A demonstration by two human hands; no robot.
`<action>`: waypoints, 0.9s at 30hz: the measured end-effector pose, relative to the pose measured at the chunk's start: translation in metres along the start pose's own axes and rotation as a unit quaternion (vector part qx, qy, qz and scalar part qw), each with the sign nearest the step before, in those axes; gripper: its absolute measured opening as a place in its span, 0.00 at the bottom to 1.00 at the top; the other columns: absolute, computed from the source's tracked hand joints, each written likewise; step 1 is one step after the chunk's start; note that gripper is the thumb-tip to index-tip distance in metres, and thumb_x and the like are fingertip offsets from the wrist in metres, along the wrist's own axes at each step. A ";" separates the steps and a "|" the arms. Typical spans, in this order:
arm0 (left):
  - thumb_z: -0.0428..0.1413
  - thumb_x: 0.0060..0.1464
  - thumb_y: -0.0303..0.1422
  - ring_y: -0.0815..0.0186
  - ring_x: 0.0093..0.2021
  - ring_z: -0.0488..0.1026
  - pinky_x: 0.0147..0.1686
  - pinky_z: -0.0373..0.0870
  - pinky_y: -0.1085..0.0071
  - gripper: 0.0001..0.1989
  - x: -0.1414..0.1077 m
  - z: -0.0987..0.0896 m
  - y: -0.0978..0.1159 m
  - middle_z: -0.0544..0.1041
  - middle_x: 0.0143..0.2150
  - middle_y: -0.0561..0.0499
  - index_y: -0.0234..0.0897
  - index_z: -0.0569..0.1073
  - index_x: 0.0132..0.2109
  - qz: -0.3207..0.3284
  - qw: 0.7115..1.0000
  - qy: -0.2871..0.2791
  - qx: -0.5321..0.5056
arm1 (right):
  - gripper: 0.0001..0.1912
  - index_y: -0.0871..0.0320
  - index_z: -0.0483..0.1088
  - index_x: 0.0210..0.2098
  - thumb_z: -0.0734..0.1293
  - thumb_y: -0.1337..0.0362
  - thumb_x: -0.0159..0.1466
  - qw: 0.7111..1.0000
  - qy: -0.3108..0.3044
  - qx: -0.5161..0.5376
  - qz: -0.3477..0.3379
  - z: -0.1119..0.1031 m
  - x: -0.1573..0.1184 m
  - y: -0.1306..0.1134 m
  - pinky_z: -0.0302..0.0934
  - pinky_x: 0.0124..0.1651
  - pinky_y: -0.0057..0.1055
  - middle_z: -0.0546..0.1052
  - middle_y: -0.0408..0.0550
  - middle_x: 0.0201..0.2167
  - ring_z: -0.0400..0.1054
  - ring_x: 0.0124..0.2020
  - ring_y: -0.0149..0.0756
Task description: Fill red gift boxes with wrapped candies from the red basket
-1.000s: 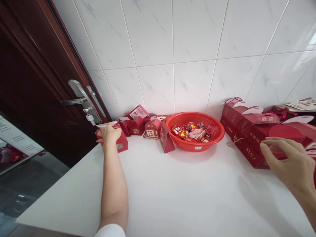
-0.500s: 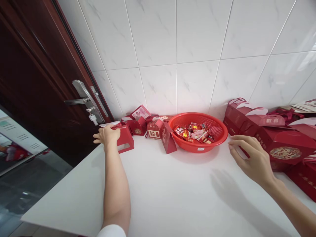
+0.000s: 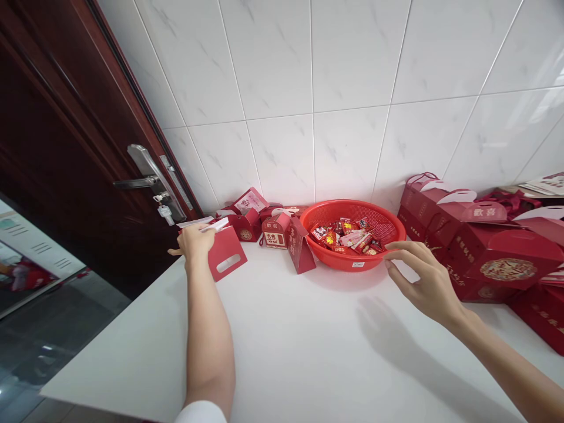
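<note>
At the table's left side, my left hand (image 3: 196, 239) grips a red card box (image 3: 225, 249), which is tilted and shows an oval slot in its flap. Its white inner edges show beside my fingers. My right hand (image 3: 418, 276) is raised near the front right rim of a red plastic basket (image 3: 359, 262), fingers apart and holding nothing. Wrapped candies (image 3: 350, 235) in red and other colours lie in the basket. Left of the basket stand a triangular red box (image 3: 301, 247) and a small red box with a cream label (image 3: 275, 232).
Large red gift boxes (image 3: 506, 258) are piled at the right. More small red boxes (image 3: 247, 223) stand against the tiled wall (image 3: 282, 153). A dark wooden door (image 3: 79, 135) with a handle and keys (image 3: 164, 212) is on the left. Everything stands on a white table (image 3: 282, 352).
The red box in my left hand has turned and tilted, showing more of its slotted flap. My right hand has moved left, closer to the basket's rim.
</note>
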State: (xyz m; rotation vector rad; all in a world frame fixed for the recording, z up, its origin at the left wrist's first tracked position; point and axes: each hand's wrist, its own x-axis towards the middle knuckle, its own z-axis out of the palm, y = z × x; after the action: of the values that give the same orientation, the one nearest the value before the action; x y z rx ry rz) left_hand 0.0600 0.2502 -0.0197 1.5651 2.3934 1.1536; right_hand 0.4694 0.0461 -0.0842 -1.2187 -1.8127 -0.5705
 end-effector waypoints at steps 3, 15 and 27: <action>0.61 0.43 0.29 0.40 0.55 0.72 0.56 0.64 0.44 0.14 -0.011 -0.016 0.011 0.82 0.45 0.38 0.38 0.82 0.40 -0.033 0.999 -0.001 -0.036 | 0.04 0.53 0.70 0.40 0.64 0.68 0.67 1.000 -0.011 0.014 0.008 0.001 0.000 -0.003 0.67 0.45 0.38 0.78 0.49 0.41 0.73 0.42 0.41; 0.61 0.44 0.37 0.65 0.31 0.75 0.32 0.69 0.72 0.09 -0.100 -0.060 0.077 0.77 0.28 0.55 0.37 0.76 0.32 0.303 0.892 -0.150 -0.301 | 0.05 0.52 0.73 0.40 0.66 0.60 0.68 0.969 -0.020 0.182 0.165 0.004 0.024 -0.018 0.69 0.44 0.35 0.80 0.46 0.38 0.75 0.41 0.40; 0.54 0.60 0.39 0.64 0.37 0.76 0.39 0.70 0.69 0.10 -0.173 0.033 0.123 0.79 0.38 0.53 0.42 0.70 0.46 0.407 0.761 -0.446 -0.239 | 0.18 0.55 0.68 0.33 0.67 0.47 0.65 0.893 -0.019 0.351 0.281 0.017 0.041 -0.011 0.68 0.38 0.33 0.78 0.47 0.32 0.74 0.36 0.38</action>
State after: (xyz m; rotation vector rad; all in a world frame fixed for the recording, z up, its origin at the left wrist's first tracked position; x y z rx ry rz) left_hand 0.2517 0.1534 -0.0268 2.2450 0.7340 0.6642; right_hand 0.4461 0.0755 -0.0576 -1.1435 -1.3863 0.4174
